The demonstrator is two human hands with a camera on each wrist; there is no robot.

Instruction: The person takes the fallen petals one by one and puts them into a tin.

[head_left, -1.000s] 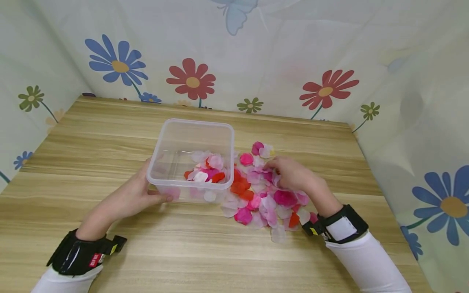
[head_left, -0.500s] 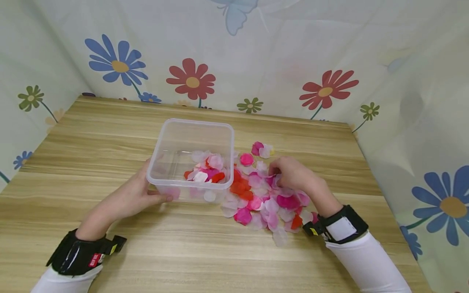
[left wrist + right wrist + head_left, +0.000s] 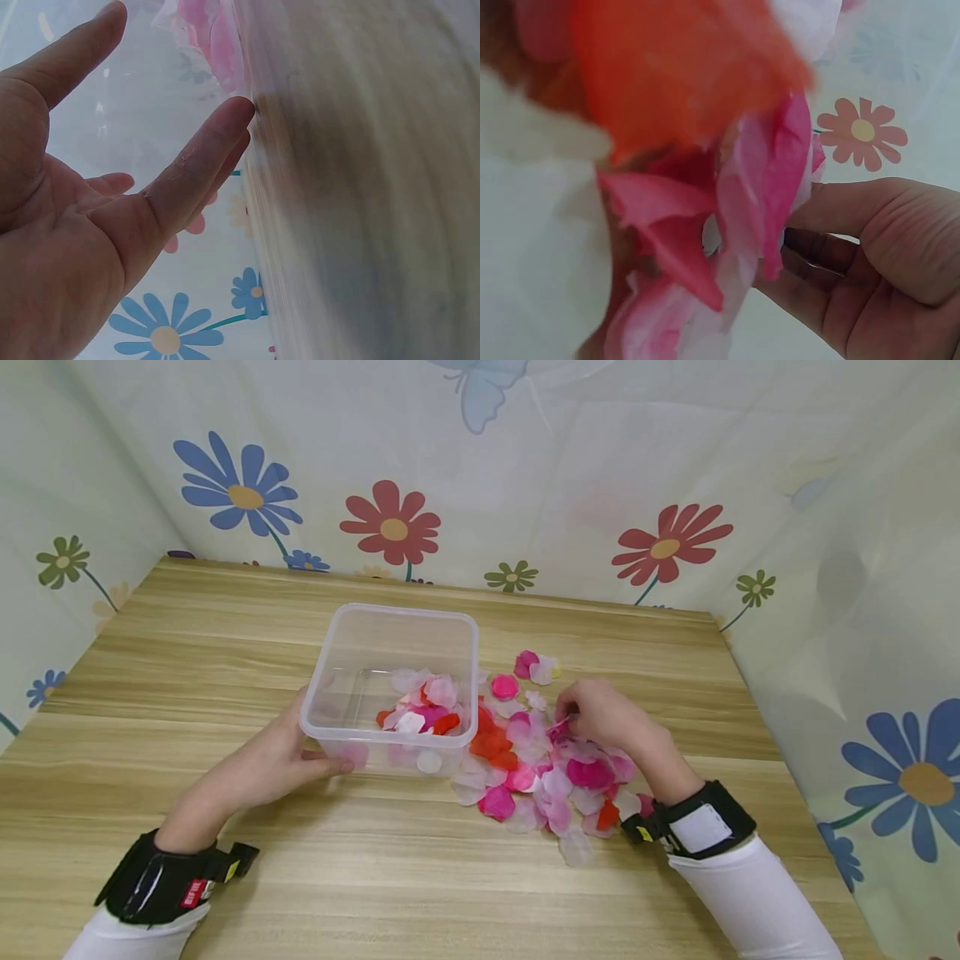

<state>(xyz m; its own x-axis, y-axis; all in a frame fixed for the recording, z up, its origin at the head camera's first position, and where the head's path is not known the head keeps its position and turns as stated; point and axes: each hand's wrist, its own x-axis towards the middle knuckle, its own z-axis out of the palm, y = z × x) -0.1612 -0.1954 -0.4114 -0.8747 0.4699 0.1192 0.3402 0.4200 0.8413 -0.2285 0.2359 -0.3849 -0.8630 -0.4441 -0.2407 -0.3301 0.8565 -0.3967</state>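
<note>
Many loose petals (image 3: 590, 772) are scattered on the table (image 3: 375, 877), right of a clear container (image 3: 397, 635) in which more petals (image 3: 441, 691) are held. The container's left side is touched by the left hand (image 3: 288, 756), fingers spread apart; a pink petal (image 3: 557, 730) is pinched by curled fingers of the right hand (image 3: 603, 717).
</note>
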